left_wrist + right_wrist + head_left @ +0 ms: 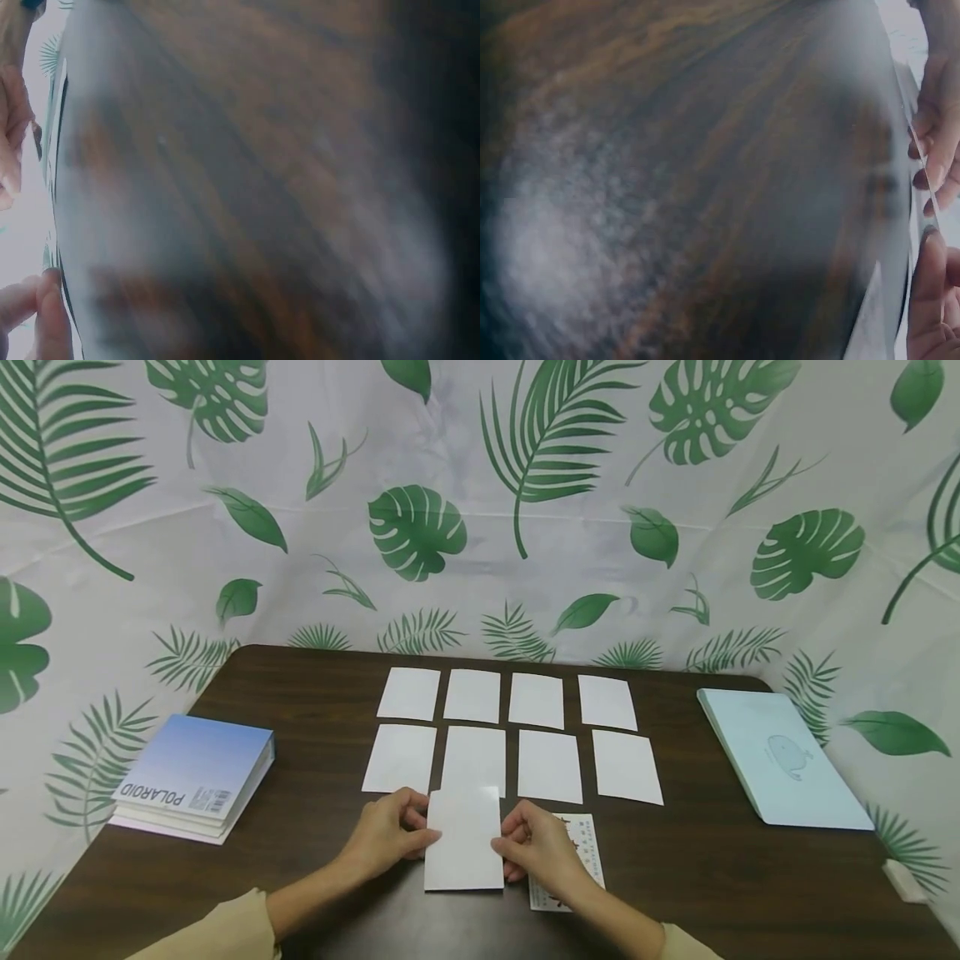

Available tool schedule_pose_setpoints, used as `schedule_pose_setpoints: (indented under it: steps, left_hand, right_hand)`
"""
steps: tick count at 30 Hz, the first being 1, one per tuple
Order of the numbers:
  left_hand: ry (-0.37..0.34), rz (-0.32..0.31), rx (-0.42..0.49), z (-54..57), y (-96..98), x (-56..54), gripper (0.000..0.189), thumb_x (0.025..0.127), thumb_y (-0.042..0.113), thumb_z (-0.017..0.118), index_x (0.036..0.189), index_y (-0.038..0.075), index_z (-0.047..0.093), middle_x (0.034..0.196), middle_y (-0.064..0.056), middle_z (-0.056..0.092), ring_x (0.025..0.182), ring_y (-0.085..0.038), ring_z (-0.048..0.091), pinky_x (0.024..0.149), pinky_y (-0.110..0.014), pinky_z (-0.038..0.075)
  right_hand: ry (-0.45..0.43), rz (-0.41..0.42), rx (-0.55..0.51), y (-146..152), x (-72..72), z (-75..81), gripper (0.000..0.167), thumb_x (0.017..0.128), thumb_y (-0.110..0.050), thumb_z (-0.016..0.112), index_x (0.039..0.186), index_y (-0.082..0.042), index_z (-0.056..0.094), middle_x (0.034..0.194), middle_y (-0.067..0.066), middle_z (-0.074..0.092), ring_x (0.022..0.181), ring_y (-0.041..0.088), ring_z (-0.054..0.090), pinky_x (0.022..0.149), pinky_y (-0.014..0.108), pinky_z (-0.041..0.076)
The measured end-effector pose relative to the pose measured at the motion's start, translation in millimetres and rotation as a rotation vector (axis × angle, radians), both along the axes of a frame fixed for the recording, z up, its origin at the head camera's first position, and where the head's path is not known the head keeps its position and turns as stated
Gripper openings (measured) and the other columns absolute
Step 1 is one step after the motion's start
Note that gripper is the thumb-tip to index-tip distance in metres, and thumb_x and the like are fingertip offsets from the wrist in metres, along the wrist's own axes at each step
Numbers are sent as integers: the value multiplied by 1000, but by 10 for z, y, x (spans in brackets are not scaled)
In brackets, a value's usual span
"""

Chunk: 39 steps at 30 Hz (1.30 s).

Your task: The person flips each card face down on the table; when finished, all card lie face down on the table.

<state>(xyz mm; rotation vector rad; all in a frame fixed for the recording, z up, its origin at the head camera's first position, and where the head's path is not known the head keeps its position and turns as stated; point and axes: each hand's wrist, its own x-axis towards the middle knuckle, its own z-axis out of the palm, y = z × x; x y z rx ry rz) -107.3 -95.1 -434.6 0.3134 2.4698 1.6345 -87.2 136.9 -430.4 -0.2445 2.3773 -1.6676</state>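
Observation:
A blank white card (463, 852) is held at its two sides, near the front of the dark table. My left hand (392, 832) pinches its left edge. On the opposite edge, my right hand (542, 850) grips it between thumb and fingers. Both hands appear at the side of each wrist view, with the card seen nearly edge-on in the right wrist view. Beneath my right hand and wrist lies a card printed with small figures and lettering (590, 847), partly covered. Beyond the hands, several white cards (550, 766) lie face-blank in two rows; the held one overlaps the view of one.
At the left stands a blue-and-white album marked POLAROID (202, 760). A pale blue book with a whale drawing (787, 760) lies on the right side of the dark wooden table (315, 710). Behind hangs a leaf-patterned cloth (322, 527). A small white object (905, 881) sits by the right edge.

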Motion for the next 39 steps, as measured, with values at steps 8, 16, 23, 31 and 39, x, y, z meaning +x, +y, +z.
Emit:
schedule_pose_setpoints:
  steps: [8,16,23,31,39]
  left_hand:
    - [47,-99,-145,24,-53,8,38,74,6,77,102,-8,56,64,0,60,48,-8,60,44,-19,50]
    - [101,-143,-288,81,-20,-19,39,74,7,77,103,-5,54,58,5,57,45,-7,54,44,-20,42]
    - [81,-142,-314,82,-12,-31,38,74,5,77,102,-4,52,59,5,57,44,-6,55,44,-20,43]
    - [46,-136,-309,96,-3,-36,39,74,5,76,104,-3,52,60,3,58,44,-7,57,44,-20,44]
    - [42,-149,-304,102,-9,-59,40,74,5,76,105,-4,53,60,3,58,45,-8,57,45,-20,45]
  right_hand:
    - [-14,120,107,-7,-42,-78,18,80,-3,69,82,1,51,58,7,63,43,9,60,41,27,52]
    - [11,183,199,-2,-101,-47,20,79,-2,70,76,-2,51,53,4,61,38,9,57,37,28,50]
    - [52,119,199,185,-127,42,16,83,-9,69,83,-1,56,59,4,62,44,9,58,41,25,51]
    - [144,-147,350,768,-168,55,16,80,-7,73,91,-2,61,67,1,56,53,8,49,44,20,46]
    - [137,-142,449,979,-151,26,28,75,0,75,98,0,59,73,1,50,55,8,46,43,22,44]
